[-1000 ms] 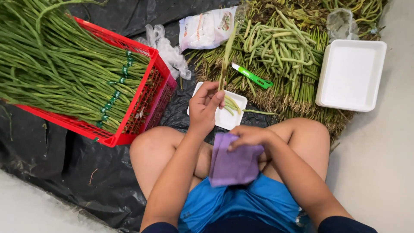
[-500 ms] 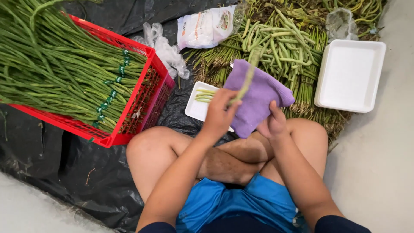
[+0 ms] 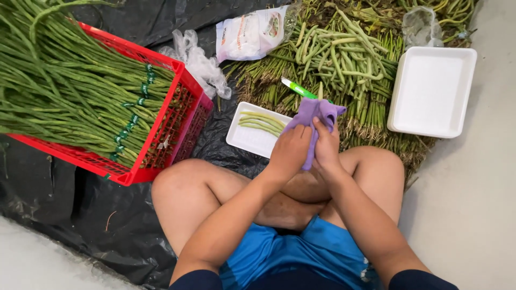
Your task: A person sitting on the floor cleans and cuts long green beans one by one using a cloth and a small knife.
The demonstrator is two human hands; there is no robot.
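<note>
My left hand (image 3: 290,151) and my right hand (image 3: 326,146) are pressed together above my crossed legs, both closed on a purple cloth (image 3: 313,114) that bunches up between them. Just left of the hands a small white foam tray (image 3: 250,139) lies on the black sheet with a few cut green bean pieces (image 3: 260,121) in it. A green and white knife (image 3: 297,89) rests on the bean pile behind the cloth.
A red crate (image 3: 172,126) full of long green beans (image 3: 64,91) stands at the left. Piles of cut beans (image 3: 333,53) lie at the top, with a printed plastic bag (image 3: 250,33), crumpled clear plastic (image 3: 199,62) and a larger empty white foam tray (image 3: 432,88) at the right.
Both hands came together and the purple cloth, spread out before, is now bunched between them. The long bean my left hand held up is out of sight.
</note>
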